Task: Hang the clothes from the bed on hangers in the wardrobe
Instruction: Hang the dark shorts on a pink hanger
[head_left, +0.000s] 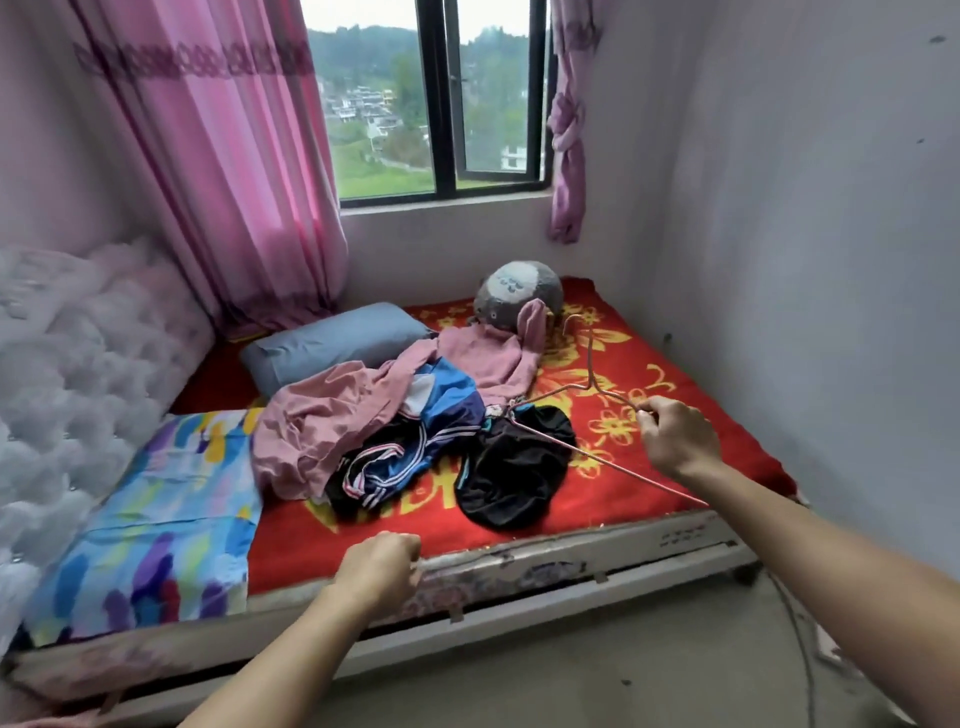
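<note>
A heap of clothes lies mid-bed on the red flowered blanket (675, 431): a pink garment (311, 421), a blue-and-white sports jacket (441, 395) and a black garment (519, 467). My right hand (675, 436) pinches one arm of a thin pink wire hanger (592, 374) above the black garment, its hook pointing towards the window. My left hand (379, 566) hovers with curled fingers over the bed's front edge and holds nothing. The wardrobe is out of sight.
A blue pillow (332, 348) and a grey plush toy (519, 291) lie behind the clothes. A colourful sheet (166, 504) covers the bed's left part, beside a tufted headboard (62, 374). Pink curtains (218, 156) flank the window. A wall stands at the right.
</note>
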